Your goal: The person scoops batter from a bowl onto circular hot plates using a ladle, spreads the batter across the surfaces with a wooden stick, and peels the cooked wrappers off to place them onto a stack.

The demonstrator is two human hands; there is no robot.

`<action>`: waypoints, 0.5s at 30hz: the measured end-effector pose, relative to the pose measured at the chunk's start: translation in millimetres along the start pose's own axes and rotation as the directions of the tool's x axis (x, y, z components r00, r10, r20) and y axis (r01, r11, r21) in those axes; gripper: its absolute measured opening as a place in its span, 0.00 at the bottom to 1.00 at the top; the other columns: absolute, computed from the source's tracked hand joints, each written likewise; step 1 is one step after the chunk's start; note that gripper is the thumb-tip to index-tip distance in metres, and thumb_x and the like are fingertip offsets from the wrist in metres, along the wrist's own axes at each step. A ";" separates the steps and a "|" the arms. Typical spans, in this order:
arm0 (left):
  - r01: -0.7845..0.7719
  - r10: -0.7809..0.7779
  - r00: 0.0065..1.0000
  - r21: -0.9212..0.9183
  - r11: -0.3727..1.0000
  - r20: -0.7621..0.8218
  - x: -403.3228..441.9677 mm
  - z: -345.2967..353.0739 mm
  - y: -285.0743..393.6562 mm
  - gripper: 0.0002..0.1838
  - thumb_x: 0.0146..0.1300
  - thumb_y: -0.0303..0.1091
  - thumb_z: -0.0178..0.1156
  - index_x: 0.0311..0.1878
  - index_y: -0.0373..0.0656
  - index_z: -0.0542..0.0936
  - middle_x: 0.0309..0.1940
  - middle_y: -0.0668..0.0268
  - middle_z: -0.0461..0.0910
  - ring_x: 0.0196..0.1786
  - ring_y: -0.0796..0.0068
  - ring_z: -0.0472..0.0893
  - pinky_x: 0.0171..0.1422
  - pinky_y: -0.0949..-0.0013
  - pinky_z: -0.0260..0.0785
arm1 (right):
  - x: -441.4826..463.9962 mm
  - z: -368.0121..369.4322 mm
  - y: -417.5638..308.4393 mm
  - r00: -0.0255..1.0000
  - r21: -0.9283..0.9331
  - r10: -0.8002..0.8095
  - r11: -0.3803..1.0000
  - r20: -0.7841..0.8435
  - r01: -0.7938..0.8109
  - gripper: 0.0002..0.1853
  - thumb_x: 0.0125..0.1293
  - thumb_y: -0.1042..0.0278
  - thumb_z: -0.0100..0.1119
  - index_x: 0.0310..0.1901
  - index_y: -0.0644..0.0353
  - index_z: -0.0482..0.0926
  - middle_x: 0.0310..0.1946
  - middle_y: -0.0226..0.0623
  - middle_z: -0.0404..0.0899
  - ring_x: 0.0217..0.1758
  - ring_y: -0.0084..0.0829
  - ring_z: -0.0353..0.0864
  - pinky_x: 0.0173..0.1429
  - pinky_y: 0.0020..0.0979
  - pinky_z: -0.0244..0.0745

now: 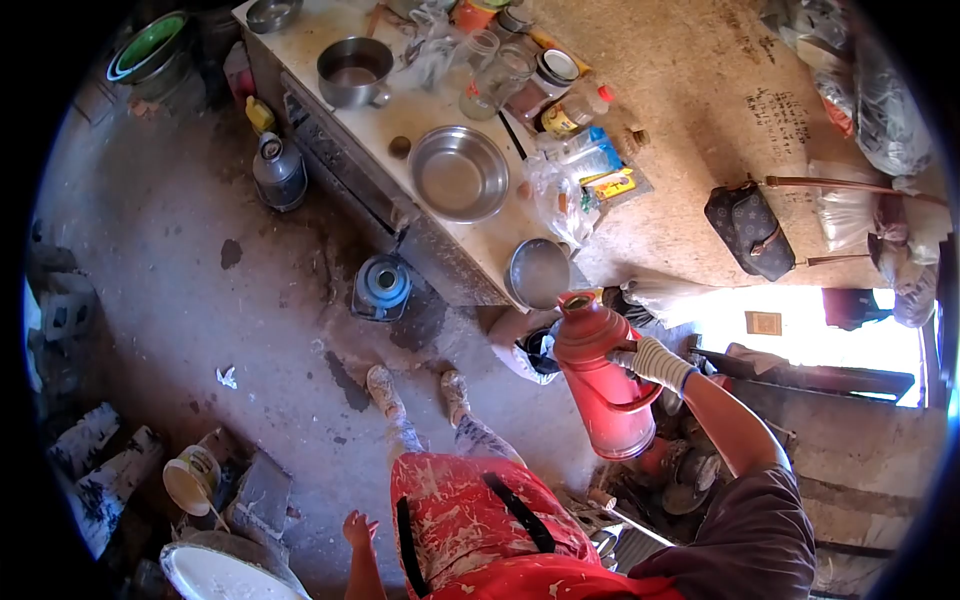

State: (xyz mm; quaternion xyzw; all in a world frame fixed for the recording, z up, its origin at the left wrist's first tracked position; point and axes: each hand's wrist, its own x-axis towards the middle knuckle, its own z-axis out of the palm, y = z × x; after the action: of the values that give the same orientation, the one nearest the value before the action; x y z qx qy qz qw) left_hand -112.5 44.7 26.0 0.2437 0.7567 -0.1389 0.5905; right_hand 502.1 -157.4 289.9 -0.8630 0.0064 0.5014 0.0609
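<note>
My right hand (650,362), in a striped knit glove, is wrapped round the handle of a red thermos flask (598,385). The flask's mouth lies close to a metal bowl (538,274) at the table's near corner; I cannot tell whether they touch. No liquid shows coming from the flask. Beside my red apron, my bare left hand (360,528) hangs low with its fingers apart and nothing in it. On the table (405,215) stand a wide steel basin (459,173) and a steel pot (355,72).
Two kettles, one grey (279,173) and one blue (382,287), stand on the floor beside the table. Jars, a bottle (575,112) and plastic bags line the wall side. A bucket (192,478) and a white tub (225,572) sit lower left. A dark bag (750,232) hangs by the wall.
</note>
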 end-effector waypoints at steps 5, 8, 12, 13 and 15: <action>-0.008 0.008 1.000 -0.047 0.999 -0.001 2.3 7.7 1.0 0.24 0.52 0.28 0.55 0.56 0.41 0.68 0.41 0.60 0.74 0.29 0.61 0.80 0.29 0.68 0.71 | -2.9 15.8 26.7 0.997 0.029 -0.065 0.997 -0.038 0.066 0.16 0.59 0.54 0.57 0.44 0.53 0.78 0.21 0.27 0.74 0.23 0.19 0.71 0.28 0.23 0.69; -0.015 0.015 1.000 -0.072 0.997 -0.006 -0.3 10.3 -5.7 0.24 0.52 0.26 0.53 0.55 0.38 0.68 0.40 0.59 0.74 0.26 0.62 0.81 0.24 0.71 0.70 | -5.9 44.0 43.9 0.984 0.203 -0.159 0.964 -0.081 0.172 0.15 0.59 0.61 0.59 0.43 0.62 0.77 0.24 0.27 0.75 0.26 0.18 0.70 0.31 0.24 0.69; -0.033 0.031 0.999 -0.049 0.998 -0.038 -14.7 13.9 -16.6 0.23 0.53 0.27 0.53 0.55 0.37 0.69 0.38 0.58 0.75 0.23 0.64 0.80 0.22 0.74 0.70 | 3.9 88.0 40.2 0.993 0.331 -0.117 0.938 0.029 0.101 0.12 0.57 0.66 0.60 0.41 0.63 0.78 0.24 0.28 0.75 0.27 0.19 0.72 0.32 0.24 0.70; -0.025 0.022 0.998 -0.052 0.998 -0.055 -13.0 12.3 -26.4 0.23 0.53 0.27 0.53 0.55 0.37 0.69 0.38 0.58 0.75 0.23 0.64 0.80 0.22 0.74 0.70 | 10.7 99.7 36.2 0.992 0.354 -0.106 0.932 0.071 0.074 0.10 0.56 0.68 0.60 0.39 0.61 0.78 0.22 0.27 0.74 0.26 0.20 0.72 0.32 0.25 0.70; -0.006 0.005 1.000 -0.053 0.999 -0.006 -14.1 9.1 -50.4 0.22 0.53 0.27 0.52 0.54 0.37 0.69 0.38 0.58 0.76 0.24 0.64 0.80 0.22 0.74 0.69 | 48.2 133.4 54.9 0.914 0.300 -0.387 0.892 0.123 0.337 0.06 0.57 0.68 0.55 0.36 0.58 0.78 0.28 0.28 0.78 0.31 0.27 0.75 0.37 0.29 0.71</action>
State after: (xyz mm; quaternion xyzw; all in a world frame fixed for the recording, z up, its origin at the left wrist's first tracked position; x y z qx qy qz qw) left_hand -129.3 -5.2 33.2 0.2304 0.7612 -0.1162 0.5949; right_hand 406.6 -194.6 177.4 -0.7836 -0.0915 0.5511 0.2719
